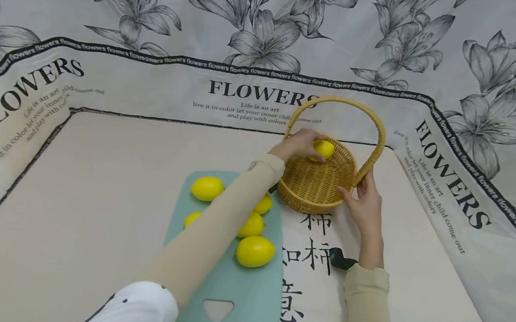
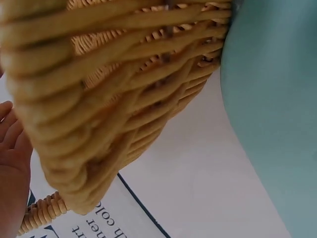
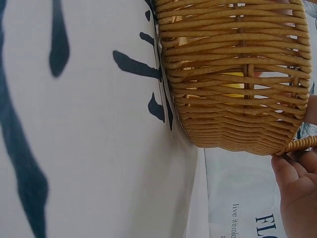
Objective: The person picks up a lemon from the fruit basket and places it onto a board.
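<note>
A yellow lemon (image 1: 324, 148) is in the grip of my left hand (image 1: 302, 143), which reaches over the near-left rim of a wicker basket (image 1: 317, 186). The lemon is inside the basket, above its woven bottom. My right hand (image 1: 368, 205) holds the basket's right side, thumb on the rim and fingers behind, by the foot of the tall handle (image 1: 378, 135). In the right wrist view the right hand (image 3: 299, 191) touches the basket wall (image 3: 237, 99) where the handle joins. The left wrist view shows the woven wall (image 2: 109, 99) close up, with the left hand (image 2: 14, 168) partly cut off.
Several lemons (image 1: 255, 251) lie on a light teal cutting board (image 1: 251, 303) left of the basket, some partly behind my left forearm. Black characters (image 1: 291, 303) mark the tablecloth beside the board. Flower-printed cloth (image 1: 267, 40) rises behind and at both sides.
</note>
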Available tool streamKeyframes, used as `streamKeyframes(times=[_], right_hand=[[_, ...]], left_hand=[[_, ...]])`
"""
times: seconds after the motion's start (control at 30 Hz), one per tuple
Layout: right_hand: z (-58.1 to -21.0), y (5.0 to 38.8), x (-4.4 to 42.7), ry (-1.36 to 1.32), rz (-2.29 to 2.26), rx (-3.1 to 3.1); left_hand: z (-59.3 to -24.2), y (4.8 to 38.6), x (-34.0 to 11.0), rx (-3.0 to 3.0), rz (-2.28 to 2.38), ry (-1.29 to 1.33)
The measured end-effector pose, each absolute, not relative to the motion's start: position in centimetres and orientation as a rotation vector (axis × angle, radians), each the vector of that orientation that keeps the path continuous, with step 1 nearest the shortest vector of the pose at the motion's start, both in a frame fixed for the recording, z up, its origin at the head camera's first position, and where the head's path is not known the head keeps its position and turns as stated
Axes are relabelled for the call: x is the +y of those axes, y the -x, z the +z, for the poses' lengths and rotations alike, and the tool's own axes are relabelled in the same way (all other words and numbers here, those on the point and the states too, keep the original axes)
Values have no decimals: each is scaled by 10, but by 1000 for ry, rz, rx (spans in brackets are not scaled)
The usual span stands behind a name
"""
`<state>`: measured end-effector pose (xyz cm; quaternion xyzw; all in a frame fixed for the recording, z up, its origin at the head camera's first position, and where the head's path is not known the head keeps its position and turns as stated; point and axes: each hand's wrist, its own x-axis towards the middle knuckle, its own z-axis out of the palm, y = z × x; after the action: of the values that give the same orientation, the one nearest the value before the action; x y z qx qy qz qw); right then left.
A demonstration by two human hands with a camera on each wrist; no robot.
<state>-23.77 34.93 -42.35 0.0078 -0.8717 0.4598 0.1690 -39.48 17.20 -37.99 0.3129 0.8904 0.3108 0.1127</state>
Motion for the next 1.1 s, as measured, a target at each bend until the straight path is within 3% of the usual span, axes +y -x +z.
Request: streamKeyframes(times=[1.1], right_hand=[[-417, 244, 352, -36, 1356, -2479]], left_hand=[[-384, 408, 182, 2604, 951, -856]])
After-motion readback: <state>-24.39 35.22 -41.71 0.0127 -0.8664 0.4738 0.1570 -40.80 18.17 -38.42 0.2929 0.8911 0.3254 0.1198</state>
